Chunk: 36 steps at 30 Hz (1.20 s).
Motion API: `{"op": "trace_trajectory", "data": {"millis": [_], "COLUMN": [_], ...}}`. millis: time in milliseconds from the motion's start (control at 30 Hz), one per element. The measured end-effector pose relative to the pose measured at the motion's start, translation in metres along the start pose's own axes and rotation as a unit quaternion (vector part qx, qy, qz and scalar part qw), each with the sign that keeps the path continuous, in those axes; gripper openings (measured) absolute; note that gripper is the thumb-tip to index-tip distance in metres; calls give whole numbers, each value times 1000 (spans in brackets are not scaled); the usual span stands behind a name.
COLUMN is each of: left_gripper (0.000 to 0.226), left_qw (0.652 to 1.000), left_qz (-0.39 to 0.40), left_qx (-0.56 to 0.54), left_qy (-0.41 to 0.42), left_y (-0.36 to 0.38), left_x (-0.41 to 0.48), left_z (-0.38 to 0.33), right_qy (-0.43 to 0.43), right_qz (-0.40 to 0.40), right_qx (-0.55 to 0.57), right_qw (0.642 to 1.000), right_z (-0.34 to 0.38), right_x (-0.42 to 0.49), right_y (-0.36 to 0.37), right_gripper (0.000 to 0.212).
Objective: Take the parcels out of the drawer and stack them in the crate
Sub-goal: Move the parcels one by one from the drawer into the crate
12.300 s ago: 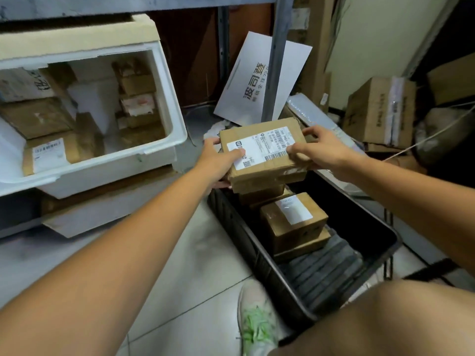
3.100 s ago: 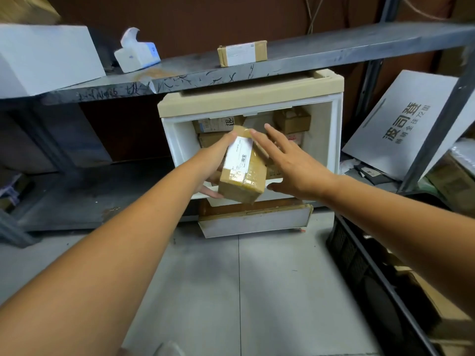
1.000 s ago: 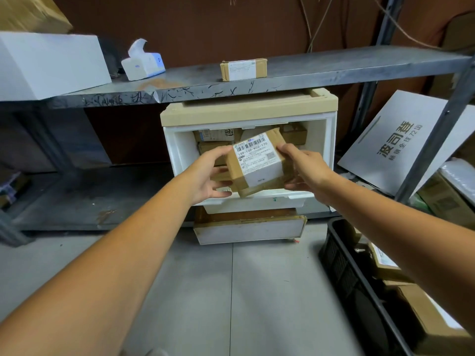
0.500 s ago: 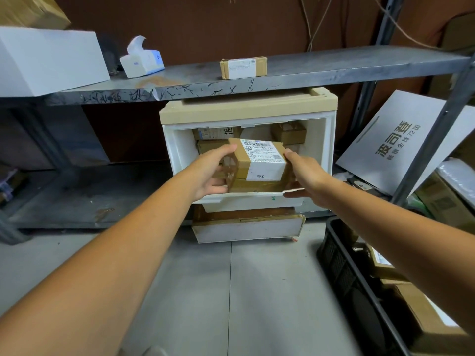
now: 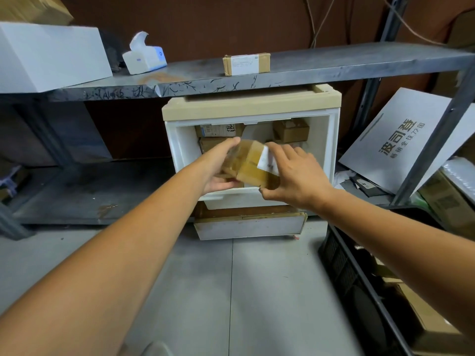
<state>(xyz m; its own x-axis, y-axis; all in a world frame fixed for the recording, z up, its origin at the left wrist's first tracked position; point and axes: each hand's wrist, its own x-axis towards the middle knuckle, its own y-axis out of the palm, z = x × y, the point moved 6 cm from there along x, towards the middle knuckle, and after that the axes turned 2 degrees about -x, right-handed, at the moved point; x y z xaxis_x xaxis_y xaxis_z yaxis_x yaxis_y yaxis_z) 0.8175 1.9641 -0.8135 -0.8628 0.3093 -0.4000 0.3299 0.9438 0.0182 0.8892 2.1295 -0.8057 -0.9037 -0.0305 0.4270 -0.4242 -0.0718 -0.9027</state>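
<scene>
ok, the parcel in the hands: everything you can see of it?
The parcel is a small brown cardboard box, glossy with tape, a white label on its right end. Blurred, so print is unreadable. It is tilted, held in front of the open drawer. The left hand grips its left end, the right hand the labelled end.

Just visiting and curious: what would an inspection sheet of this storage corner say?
Surface: grey tiled floor below a metal shelf.
Job's things: blurred parcel held before the white drawer, more parcels inside; black crate at right holds boxes.
Clutter: tissue box, white box and small parcel on the shelf.
Hands: left hand and right hand both grip the parcel.
Cables: wires hang on the brown wall.
Surroundings: printed grey board leans at right.
</scene>
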Motion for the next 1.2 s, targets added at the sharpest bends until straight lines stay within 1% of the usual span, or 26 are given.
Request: {"op": "trace_trajectory", "data": {"millis": [33, 67, 100, 167, 200, 233, 267, 333, 433, 467, 533, 600, 700, 800, 833, 900, 967, 1033, 1133, 1200], "left_gripper": [48, 52, 54, 52, 48, 48, 54, 67, 71, 72, 79, 95, 110, 110, 109, 100, 80, 70, 61, 49], "left_qw": [1000, 1000, 1000, 1000, 999, 995, 986, 952, 909, 897, 876, 869, 878, 884, 886, 895, 911, 930, 959, 970], "left_qz": [2, -2, -5, -11, -13, -14, -14, -5, 14, 16, 22, 25, 5, -1, 6, 30, 46, 41, 33, 32], "left_qx": [-10, -9, -2, 15, 34, 75, 134, 251, 333, 351, 384, 401, 396, 400, 401, 388, 348, 301, 210, 160], "left_qy": [1, 2, 5, 19, 32, 57, 93, 173, 251, 269, 290, 289, 270, 242, 232, 219, 215, 207, 185, 182], "left_y": [-2, -4, -7, -11, -13, -13, -13, -6, 6, 9, 13, 14, 4, -7, -9, -10, -8, -7, -8, -6], "left_x": [2, 3, 5, 10, 11, 13, 12, 9, 4, 3, 4, 6, 10, 15, 17, 17, 15, 14, 15, 16], "left_z": [0, 0, 0, 2, 2, 0, -2, -9, -13, -13, -12, -10, -9, -5, -3, 0, 1, -2, -5, -8], "right_qy": [29, 68, 111, 183, 213, 234, 249, 276, 355, 373, 388, 391, 384, 363, 356, 340, 325, 321, 325, 303], "right_qz": [-1, 7, 15, 25, 34, 44, 55, 64, 59, 59, 72, 88, 109, 109, 109, 116, 130, 139, 132, 120], "right_qx": [62, 142, 232, 396, 452, 500, 538, 586, 620, 620, 605, 587, 573, 563, 563, 558, 560, 554, 553, 576], "right_qw": [998, 987, 966, 899, 865, 833, 803, 759, 697, 688, 691, 703, 716, 734, 738, 748, 751, 755, 755, 749], "right_z": [-4, -10, -18, -29, -31, -32, -31, -29, -32, -33, -33, -33, -31, -34, -36, -40, -44, -51, -60, -57], "right_x": [0, 0, 0, 0, -1, -1, -1, -1, -4, -5, -6, -6, -5, -3, -2, 0, 2, 1, -3, -3], "right_y": [0, 1, 5, 10, 12, 13, 15, 16, 21, 22, 24, 25, 26, 22, 20, 14, 11, 10, 13, 14], "right_gripper": [90, 89, 93, 106, 107, 102, 93, 79, 78, 78, 77, 70, 53, 34, 32, 30, 24, 21, 49, 48]}}
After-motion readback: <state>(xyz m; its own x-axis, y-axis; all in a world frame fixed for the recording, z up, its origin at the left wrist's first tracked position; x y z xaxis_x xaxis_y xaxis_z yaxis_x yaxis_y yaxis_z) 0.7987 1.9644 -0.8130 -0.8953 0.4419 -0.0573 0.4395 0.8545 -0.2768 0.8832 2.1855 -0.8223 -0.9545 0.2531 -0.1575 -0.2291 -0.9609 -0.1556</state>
